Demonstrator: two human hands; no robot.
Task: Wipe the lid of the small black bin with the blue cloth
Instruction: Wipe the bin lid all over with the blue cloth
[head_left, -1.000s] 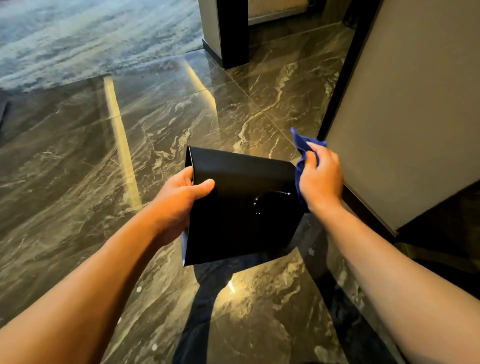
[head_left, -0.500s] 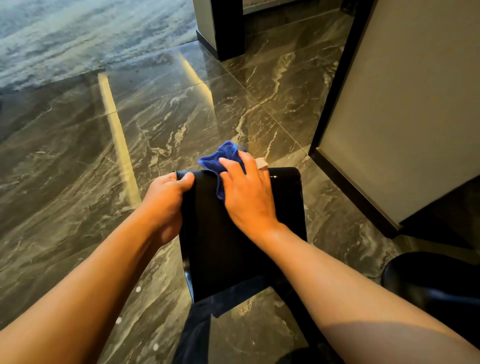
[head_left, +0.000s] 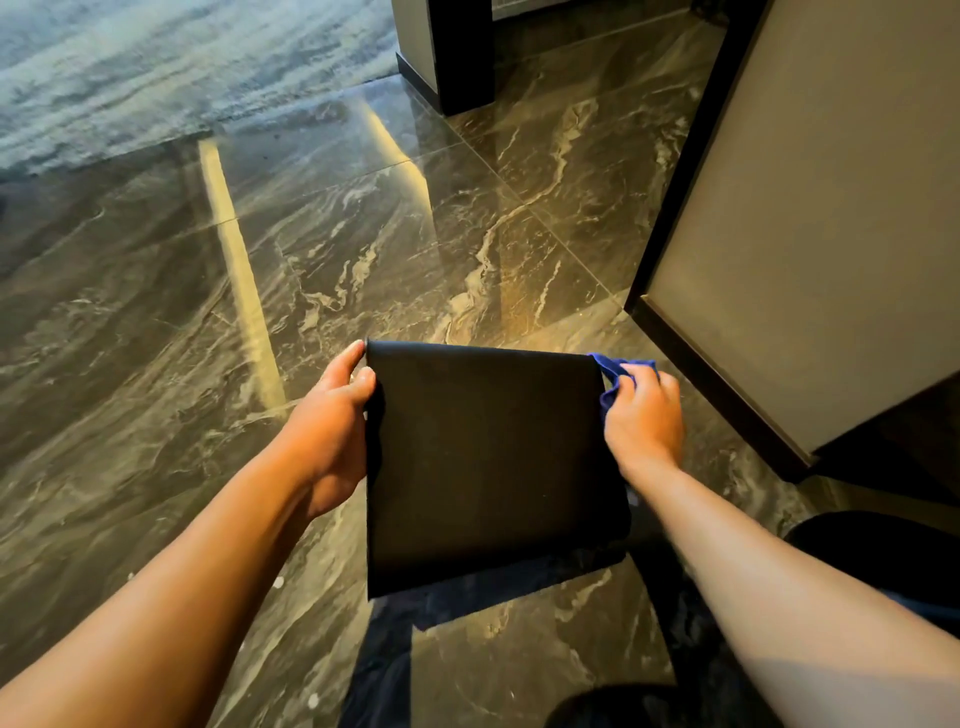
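Note:
A flat black bin lid (head_left: 488, 462) is held up above the floor in the middle of the head view, its matte face toward me. My left hand (head_left: 332, 421) grips its upper left edge, thumb on the face. My right hand (head_left: 644, 415) is at the lid's upper right edge, fingers closed on a bunched blue cloth (head_left: 615, 371) pressed against that edge. Only a small part of the cloth shows past my fingers.
Glossy dark marble floor (head_left: 311, 270) lies all around. A beige wall panel (head_left: 810, 208) with a dark skirting stands close on the right. A dark pillar base (head_left: 457, 57) is at the far centre. A round black object (head_left: 878, 551), partly hidden by my right forearm, sits at lower right.
My right hand with the cloth has moved from the top middle of the lid's face across to its right edge. The lid has tilted flatter toward me; my left hand keeps its grip.

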